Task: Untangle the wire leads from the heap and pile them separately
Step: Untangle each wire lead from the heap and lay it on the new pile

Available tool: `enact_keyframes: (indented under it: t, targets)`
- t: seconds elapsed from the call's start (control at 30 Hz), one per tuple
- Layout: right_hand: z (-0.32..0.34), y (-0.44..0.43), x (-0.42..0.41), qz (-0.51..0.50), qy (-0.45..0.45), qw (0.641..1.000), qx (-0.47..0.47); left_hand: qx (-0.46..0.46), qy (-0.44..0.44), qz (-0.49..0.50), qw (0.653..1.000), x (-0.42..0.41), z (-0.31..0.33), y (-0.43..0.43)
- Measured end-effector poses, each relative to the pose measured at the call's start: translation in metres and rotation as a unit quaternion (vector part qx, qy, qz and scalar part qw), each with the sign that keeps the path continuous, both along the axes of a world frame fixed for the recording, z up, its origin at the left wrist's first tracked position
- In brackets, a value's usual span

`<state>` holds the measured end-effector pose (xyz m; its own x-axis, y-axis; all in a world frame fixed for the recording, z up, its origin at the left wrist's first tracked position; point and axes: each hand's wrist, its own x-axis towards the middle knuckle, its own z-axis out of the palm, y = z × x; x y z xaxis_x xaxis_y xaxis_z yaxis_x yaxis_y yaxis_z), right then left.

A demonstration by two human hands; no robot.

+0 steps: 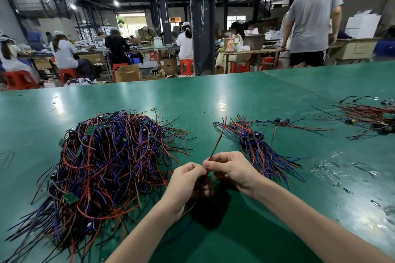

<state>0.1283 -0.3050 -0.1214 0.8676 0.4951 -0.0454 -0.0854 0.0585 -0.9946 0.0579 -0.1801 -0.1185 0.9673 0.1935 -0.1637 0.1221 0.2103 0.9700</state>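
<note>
A big tangled heap of red, blue and black wire leads point(102, 162) with small green boards lies on the green table point(213, 96) at the left. A smaller sorted pile of leads point(254, 143) lies to the right of centre. Between them, near the table's front, my left hand point(186, 181) and my right hand point(230, 168) meet fingertip to fingertip. Both pinch one red-and-black wire lead point(218, 139) that rises up and away from the fingers. The lead's lower part is hidden under my hands.
A third bunch of red and black leads point(372, 117) lies at the far right edge. Clear plastic scraps point(333, 168) are scattered on the table's right side. Beyond the table's far edge, people sit at benches and one person point(310, 23) stands.
</note>
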Motion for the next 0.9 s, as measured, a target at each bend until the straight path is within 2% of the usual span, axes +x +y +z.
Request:
enact_keyframes:
  t: [0.23, 0.57, 0.9]
  targets:
    - [0.003, 0.002, 0.001, -0.025, -0.009, 1.000, 0.005, 0.009, -0.001, 0.016, 1.000, 0.002, 0.001, 0.001]
    - [0.011, -0.016, 0.028, -0.165, -0.036, 0.985, 0.039, 0.004, -0.005, -0.015, 1.000, 0.001, 0.002, -0.004]
    - [0.014, -0.026, 0.040, -0.205, 0.010, 0.976, 0.072, 0.002, -0.012, -0.021, 1.000, 0.002, 0.002, -0.003]
